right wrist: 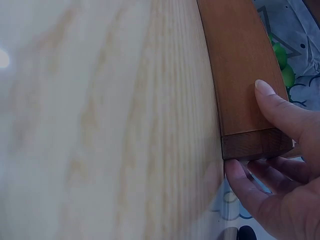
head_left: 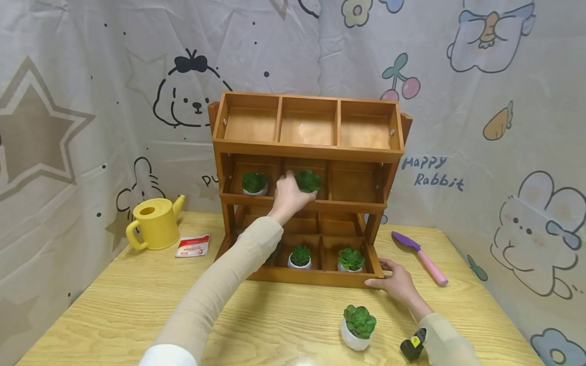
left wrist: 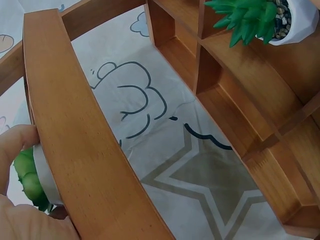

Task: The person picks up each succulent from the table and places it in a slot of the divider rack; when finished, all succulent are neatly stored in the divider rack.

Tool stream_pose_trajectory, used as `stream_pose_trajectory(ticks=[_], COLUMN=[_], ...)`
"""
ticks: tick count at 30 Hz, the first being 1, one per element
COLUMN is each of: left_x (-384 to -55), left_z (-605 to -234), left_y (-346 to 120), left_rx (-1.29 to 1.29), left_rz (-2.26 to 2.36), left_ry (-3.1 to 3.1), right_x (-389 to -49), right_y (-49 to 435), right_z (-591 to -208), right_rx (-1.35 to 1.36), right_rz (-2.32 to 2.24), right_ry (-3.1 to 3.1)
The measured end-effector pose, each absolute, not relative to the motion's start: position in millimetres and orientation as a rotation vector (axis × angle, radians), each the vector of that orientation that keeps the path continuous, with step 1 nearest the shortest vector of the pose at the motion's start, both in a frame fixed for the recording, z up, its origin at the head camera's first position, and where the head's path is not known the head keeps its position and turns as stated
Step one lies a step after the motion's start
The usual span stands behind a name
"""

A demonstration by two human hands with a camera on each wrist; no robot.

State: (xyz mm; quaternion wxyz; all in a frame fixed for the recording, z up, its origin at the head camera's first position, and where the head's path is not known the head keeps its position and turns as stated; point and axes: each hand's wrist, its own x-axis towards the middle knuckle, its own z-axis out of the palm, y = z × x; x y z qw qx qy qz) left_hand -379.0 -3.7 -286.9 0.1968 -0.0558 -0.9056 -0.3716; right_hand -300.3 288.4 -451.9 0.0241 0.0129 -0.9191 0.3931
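My left hand (head_left: 289,198) grips a small potted succulent (head_left: 309,181) in the middle compartment of the shelf's middle tier. In the left wrist view, the thumb and fingers are around its white pot (left wrist: 47,172), partly hidden behind the tier's front board (left wrist: 92,135). My right hand (head_left: 397,281) holds the lower right front corner of the three-tier wooden shelf (head_left: 316,277). Its thumb lies on the front board (right wrist: 245,65) in the right wrist view, with the fingers around the end. Another potted succulent (head_left: 358,328) stands on the table in front of the shelf.
One potted succulent (head_left: 254,183) sits in the middle tier's left compartment. Below are succulents in the middle (head_left: 300,256) and right (head_left: 351,260) compartments. A yellow watering can (head_left: 157,226) and red-white packet (head_left: 193,246) lie left; a purple-pink trowel (head_left: 420,256) lies right.
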Motion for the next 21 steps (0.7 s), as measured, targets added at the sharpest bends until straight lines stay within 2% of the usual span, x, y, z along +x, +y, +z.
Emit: stream_pose_trajectory(ticks=[21], left_x=[-378.6], left_z=[-286.3], left_y=[-3.1], left_rx=[-0.138], left_rz=[-1.054], left_ry=[-2.582], right_x=[-301.5], right_y=[288.9], right_z=[-452.8], right_rx=[0.053], right_rz=[1.222], right_ry=[-2.845])
